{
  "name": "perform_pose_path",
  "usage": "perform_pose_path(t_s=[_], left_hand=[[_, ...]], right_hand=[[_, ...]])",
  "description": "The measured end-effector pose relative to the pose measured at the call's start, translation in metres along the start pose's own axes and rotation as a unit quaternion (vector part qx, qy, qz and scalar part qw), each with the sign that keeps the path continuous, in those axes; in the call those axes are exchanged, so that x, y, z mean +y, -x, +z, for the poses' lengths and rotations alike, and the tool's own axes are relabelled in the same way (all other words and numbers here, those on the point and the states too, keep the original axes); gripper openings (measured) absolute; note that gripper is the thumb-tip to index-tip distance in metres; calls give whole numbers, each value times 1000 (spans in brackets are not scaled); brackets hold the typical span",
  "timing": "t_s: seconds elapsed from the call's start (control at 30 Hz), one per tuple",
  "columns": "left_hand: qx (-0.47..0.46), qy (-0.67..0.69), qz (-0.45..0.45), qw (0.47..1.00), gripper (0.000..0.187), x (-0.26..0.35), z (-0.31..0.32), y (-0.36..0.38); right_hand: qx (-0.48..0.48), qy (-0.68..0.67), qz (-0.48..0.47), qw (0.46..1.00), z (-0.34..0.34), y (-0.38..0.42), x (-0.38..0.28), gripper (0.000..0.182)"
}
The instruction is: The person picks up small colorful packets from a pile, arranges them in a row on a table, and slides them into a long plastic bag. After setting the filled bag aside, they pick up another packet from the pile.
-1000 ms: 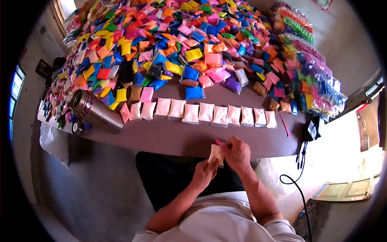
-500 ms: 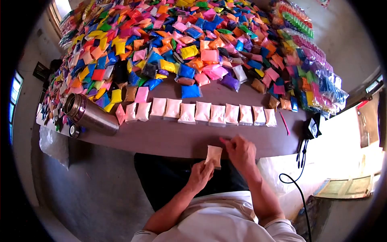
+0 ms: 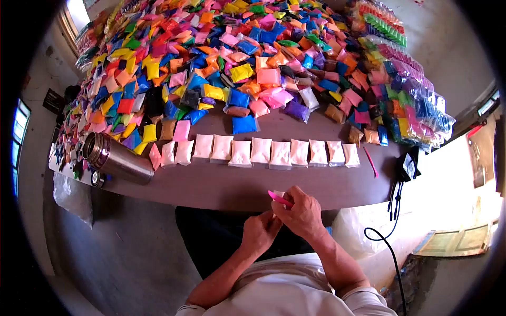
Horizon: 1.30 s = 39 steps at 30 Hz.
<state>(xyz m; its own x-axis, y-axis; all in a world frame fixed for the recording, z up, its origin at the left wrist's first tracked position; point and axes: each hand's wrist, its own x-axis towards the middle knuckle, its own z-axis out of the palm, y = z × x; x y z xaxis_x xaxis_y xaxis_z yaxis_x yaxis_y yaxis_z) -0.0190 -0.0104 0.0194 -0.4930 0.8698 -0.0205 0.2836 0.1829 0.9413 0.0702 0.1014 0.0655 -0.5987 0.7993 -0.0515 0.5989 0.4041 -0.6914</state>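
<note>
Close to the table's near edge, my two hands meet in front of my body. My left hand [image 3: 259, 234] is closed on a pale peach packet, now mostly hidden behind the fingers. In my right hand [image 3: 301, 213] is a pink plastic clay knife [image 3: 279, 198], its pointed end sticking out to the left over the packet. Beyond the hands, several pale peach packets [image 3: 280, 154] lie side by side in a row across the brown table [image 3: 211, 184].
A large heap of coloured packets [image 3: 242, 100] covers the back. On the left a steel flask [image 3: 121, 162] lies beside its cap [image 3: 98, 176]. To the right are a pink stick-shaped tool [image 3: 371, 162] and a black device [image 3: 408, 167] with hanging cables. Bagged packets [image 3: 416, 110] are stacked far right.
My right hand has moved left and down to meet my left hand. The pink knife now shows clearly, and the held packet has become mostly covered.
</note>
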Motion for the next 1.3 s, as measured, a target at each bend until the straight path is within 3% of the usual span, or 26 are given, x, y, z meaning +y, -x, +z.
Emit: perform_pose_path(t_s=[0.07,0.17,0.23,0.27,0.33,0.37,0.43,0.53,0.63,0.77,0.87,0.93,1.07,1.3], left_hand=[[-11,-22,4,1000,32,1,-2,-3],[-72,-30,-77,994,32,-2,-1,0],[-62,140,-46,987,37,-18,4,3],[-62,139,-47,987,37,-24,2,4],[-158,322,-164,919,48,-23,-6,4],[-159,321,-165,919,48,-24,-5,4],[-116,386,-219,889,52,-28,-3,5],[-90,386,-256,882,52,-24,3,0],[-68,351,-269,894,54,-16,6,-1],[-64,320,-242,914,55,-14,7,-1],[-48,298,-237,923,56,-14,11,0],[-28,292,-231,928,55,-13,17,0],[18,329,-220,918,50,-5,20,-1],[-3,252,-164,954,55,-16,19,-2]], right_hand=[[-9,-26,-4,1000,-2,-2,6,39],[-26,-83,7,996,-5,-1,18,28],[-43,-256,-3,966,1,-1,33,13],[-43,-257,-3,965,5,-2,36,13],[-45,-405,50,912,11,-2,40,10],[-45,-406,51,912,8,-2,39,10],[-74,-168,-25,983,0,-4,38,11],[-53,-79,-43,995,7,0,36,15],[31,-60,-35,997,0,8,20,19],[3,-113,2,994,-16,11,30,21],[-18,-93,-15,995,-17,12,33,20],[3,-4,-84,996,-14,10,24,19],[34,19,-94,995,-2,5,15,21],[65,52,-23,996,5,-9,28,27]])
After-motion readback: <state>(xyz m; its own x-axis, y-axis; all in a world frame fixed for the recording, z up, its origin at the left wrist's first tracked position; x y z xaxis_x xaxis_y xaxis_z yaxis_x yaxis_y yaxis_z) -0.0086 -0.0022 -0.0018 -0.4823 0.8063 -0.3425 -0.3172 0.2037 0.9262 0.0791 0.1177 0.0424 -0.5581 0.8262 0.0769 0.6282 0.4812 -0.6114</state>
